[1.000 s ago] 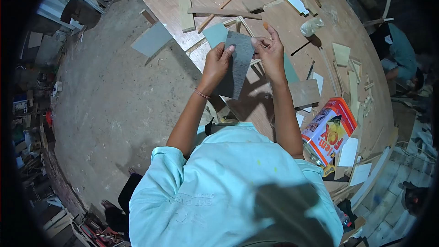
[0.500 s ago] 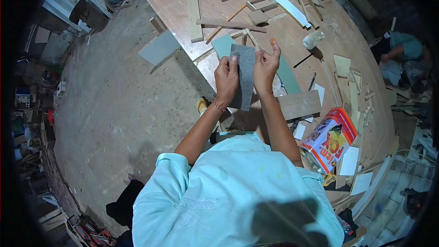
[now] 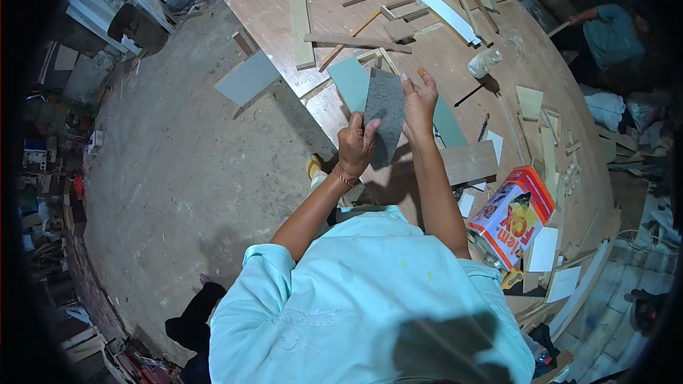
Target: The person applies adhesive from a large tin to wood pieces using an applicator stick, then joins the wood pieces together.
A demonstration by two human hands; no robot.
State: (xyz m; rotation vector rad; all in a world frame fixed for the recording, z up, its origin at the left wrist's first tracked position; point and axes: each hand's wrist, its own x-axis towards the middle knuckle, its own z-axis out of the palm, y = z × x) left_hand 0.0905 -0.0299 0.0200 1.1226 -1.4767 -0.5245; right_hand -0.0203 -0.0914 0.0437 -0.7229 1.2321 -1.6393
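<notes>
One grey sheet (image 3: pixel 385 117) is tilting above the worktable (image 3: pixel 445 60), the left hand (image 3: pixel 356 144) pinching its left edge, the right hand (image 3: pixel 420 105) pointing upward beside its right edge, its grip being unclear. The left hand is pinching lower than before; a co-worker (image 3: pixel 615 37) is bending less.
</notes>
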